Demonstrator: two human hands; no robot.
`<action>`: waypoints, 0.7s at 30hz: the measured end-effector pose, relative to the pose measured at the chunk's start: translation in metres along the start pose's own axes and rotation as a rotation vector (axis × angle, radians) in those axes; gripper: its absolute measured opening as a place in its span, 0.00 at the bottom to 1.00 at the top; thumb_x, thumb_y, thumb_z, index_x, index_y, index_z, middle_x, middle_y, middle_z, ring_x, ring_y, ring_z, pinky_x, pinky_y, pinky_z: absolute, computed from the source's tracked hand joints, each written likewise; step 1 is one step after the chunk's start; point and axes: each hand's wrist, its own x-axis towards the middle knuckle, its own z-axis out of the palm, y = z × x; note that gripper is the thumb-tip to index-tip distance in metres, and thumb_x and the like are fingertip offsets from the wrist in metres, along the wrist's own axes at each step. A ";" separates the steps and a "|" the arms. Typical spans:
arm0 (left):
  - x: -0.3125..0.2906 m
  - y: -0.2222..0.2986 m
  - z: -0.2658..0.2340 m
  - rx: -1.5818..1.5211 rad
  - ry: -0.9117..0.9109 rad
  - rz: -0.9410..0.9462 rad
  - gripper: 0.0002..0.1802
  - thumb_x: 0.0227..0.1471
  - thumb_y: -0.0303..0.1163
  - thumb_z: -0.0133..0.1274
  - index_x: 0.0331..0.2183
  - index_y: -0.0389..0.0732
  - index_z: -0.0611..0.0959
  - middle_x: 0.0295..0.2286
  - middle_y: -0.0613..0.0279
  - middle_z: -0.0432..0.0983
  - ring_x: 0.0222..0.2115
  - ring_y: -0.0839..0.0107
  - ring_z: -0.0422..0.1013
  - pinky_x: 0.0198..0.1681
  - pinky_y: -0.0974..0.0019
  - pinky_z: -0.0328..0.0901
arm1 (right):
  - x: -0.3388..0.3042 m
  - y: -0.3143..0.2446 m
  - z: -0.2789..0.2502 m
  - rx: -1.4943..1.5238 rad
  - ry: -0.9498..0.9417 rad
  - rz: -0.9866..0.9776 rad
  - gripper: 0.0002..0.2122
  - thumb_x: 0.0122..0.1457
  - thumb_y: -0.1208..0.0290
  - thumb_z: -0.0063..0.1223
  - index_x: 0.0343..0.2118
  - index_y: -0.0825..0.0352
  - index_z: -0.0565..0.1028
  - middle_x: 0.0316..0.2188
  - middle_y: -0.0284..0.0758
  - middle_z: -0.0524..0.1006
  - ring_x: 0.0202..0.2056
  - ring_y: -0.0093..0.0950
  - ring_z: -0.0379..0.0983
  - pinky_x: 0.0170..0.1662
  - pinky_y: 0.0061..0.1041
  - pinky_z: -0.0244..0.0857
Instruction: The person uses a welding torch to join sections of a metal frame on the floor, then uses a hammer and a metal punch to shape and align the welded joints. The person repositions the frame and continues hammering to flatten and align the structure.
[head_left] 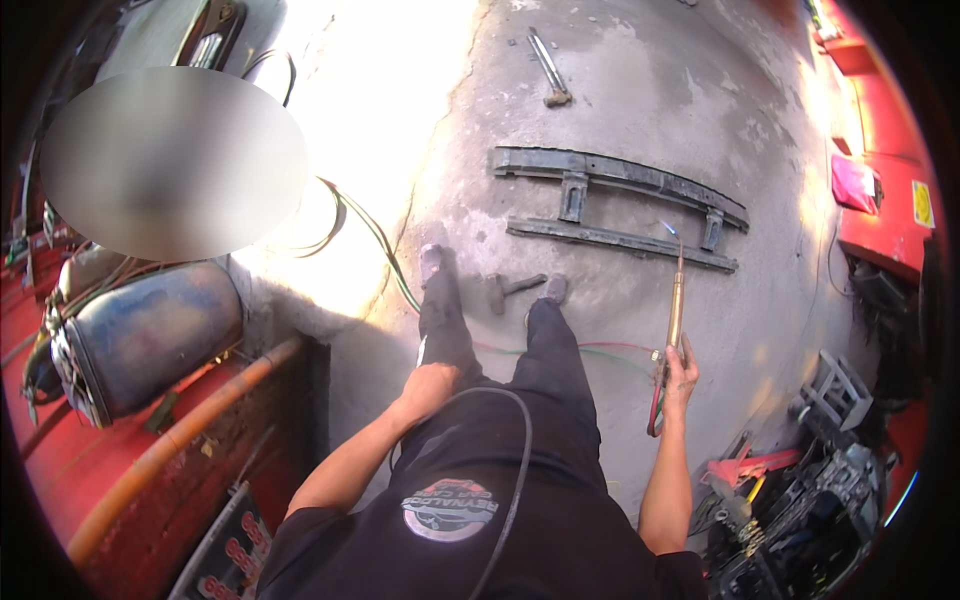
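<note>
Brass torch (677, 305) in curled right fingers (686, 364), left hand (430, 388) of unclear grip, lettered badge (449, 509) on black shirt (370, 555)

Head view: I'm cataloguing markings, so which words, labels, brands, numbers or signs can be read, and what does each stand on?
Dark shirt: lettering on a round emblem; I don't copy printed words.
Dark board at lower left: red-and-white characters; likewise not copied.
Yellow label at far right: any print is too small to read.
</note>
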 end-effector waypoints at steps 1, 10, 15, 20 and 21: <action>0.007 -0.015 -0.005 0.023 -0.051 0.021 0.12 0.54 0.35 0.59 0.30 0.35 0.81 0.30 0.47 0.79 0.35 0.45 0.77 0.38 0.46 0.71 | -0.012 -0.004 0.007 0.004 0.037 -0.002 0.37 0.59 0.58 0.62 0.65 0.76 0.63 0.24 0.32 0.75 0.17 0.20 0.68 0.19 0.21 0.63; -0.001 -0.106 -0.116 0.094 -0.149 0.193 0.11 0.53 0.35 0.59 0.32 0.36 0.81 0.32 0.46 0.79 0.36 0.44 0.77 0.39 0.48 0.72 | -0.101 -0.029 0.089 0.157 0.238 0.023 0.36 0.61 0.60 0.60 0.66 0.77 0.60 0.24 0.33 0.75 0.17 0.21 0.69 0.18 0.21 0.65; 0.013 -0.121 -0.131 0.100 -0.314 0.186 0.11 0.50 0.32 0.60 0.32 0.35 0.81 0.31 0.44 0.80 0.36 0.44 0.77 0.39 0.49 0.71 | -0.126 -0.036 0.118 0.204 0.243 0.067 0.37 0.61 0.63 0.60 0.67 0.77 0.58 0.26 0.36 0.77 0.17 0.22 0.70 0.18 0.22 0.66; 0.025 -0.115 -0.169 -0.123 -0.487 0.169 0.12 0.50 0.32 0.61 0.34 0.33 0.82 0.30 0.42 0.79 0.34 0.47 0.78 0.36 0.52 0.69 | -0.146 -0.039 0.120 0.228 0.312 0.112 0.35 0.62 0.62 0.58 0.67 0.76 0.59 0.28 0.38 0.78 0.18 0.22 0.71 0.18 0.22 0.64; 0.026 -0.108 -0.181 -0.236 -0.611 0.175 0.12 0.51 0.31 0.59 0.35 0.32 0.83 0.27 0.46 0.78 0.31 0.56 0.77 0.34 0.55 0.68 | -0.148 -0.036 0.116 0.241 0.316 0.100 0.34 0.62 0.62 0.58 0.66 0.76 0.60 0.28 0.38 0.78 0.19 0.22 0.71 0.18 0.22 0.64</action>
